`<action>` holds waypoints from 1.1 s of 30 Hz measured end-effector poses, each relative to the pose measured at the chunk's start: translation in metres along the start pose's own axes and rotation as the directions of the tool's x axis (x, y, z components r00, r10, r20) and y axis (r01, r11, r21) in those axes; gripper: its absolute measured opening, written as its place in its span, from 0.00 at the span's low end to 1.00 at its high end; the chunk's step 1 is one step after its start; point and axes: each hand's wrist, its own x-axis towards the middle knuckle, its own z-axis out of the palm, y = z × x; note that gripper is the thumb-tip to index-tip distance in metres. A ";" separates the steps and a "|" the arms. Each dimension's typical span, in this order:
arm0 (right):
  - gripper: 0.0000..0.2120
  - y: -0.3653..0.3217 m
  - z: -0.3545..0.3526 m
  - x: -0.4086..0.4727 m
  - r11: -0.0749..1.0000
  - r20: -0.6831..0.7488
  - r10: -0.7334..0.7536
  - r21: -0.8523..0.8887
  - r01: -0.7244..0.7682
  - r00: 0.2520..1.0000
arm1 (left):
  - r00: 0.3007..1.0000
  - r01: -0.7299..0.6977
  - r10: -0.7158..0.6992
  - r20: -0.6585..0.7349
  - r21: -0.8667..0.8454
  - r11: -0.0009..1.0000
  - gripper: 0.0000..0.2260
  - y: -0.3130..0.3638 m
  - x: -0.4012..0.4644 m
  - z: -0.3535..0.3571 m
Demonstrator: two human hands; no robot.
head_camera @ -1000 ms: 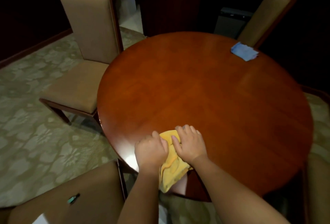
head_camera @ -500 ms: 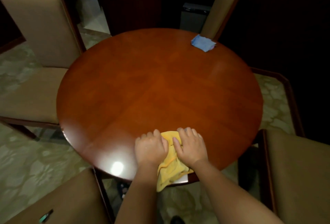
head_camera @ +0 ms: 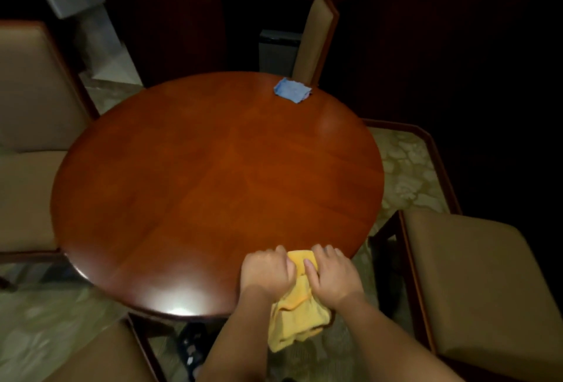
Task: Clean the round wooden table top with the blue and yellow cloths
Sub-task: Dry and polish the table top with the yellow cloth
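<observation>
The round wooden table top (head_camera: 213, 186) fills the middle of the head view, glossy and reddish brown. A yellow cloth (head_camera: 297, 314) lies over its near right edge, and part of it hangs down below the rim. My left hand (head_camera: 266, 270) and my right hand (head_camera: 332, 273) sit side by side on the cloth, fingers curled over it, pressing it to the table edge. A small folded blue cloth (head_camera: 291, 90) lies at the far side of the table, away from both hands.
Tan upholstered chairs stand around the table: one at the left (head_camera: 33, 125), one at the far side (head_camera: 316, 37), one at the right (head_camera: 475, 284) and one near the bottom left (head_camera: 100, 354). Patterned carpet (head_camera: 408, 168) lies beneath. A light glare (head_camera: 179, 305) shines on the near rim.
Both hands with the yellow cloth have slid rightward along the near table edge. The view has swung, so the table and blue cloth now sit further left.
</observation>
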 end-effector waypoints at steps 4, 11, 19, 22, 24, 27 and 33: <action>0.20 0.004 -0.014 -0.005 0.999 0.112 -0.046 0.031 0.043 0.993 | 0.996 -0.047 0.048 0.079 -0.014 0.999 0.15 0.002 -0.006 -0.014; 0.19 -0.015 -0.054 0.019 0.989 0.192 -0.101 0.122 0.078 0.976 | 0.993 -0.011 0.001 0.115 0.085 0.996 0.18 -0.015 0.008 -0.061; 0.20 -0.030 -0.112 0.055 0.982 0.104 -0.135 0.145 0.119 0.985 | 0.998 0.056 -0.056 -0.006 0.151 0.987 0.17 -0.031 0.027 -0.126; 0.21 -0.034 -0.134 0.067 0.980 0.079 -0.133 0.157 0.120 0.988 | 0.996 0.083 -0.074 -0.059 0.170 0.982 0.19 -0.035 0.033 -0.149; 0.22 -0.036 -0.148 0.076 0.979 0.101 -0.124 0.173 0.106 0.987 | 0.993 0.094 -0.081 -0.081 0.168 0.981 0.19 -0.039 0.036 -0.161; 0.25 -0.041 -0.164 0.093 0.967 0.160 -0.093 0.250 0.051 0.983 | 0.989 0.111 -0.091 -0.115 0.182 0.977 0.19 -0.043 0.038 -0.178; 0.23 -0.064 -0.189 0.124 0.886 0.226 -0.043 0.459 -0.067 0.973 | 0.963 0.205 -0.193 -0.186 0.047 0.978 0.20 -0.070 0.044 -0.203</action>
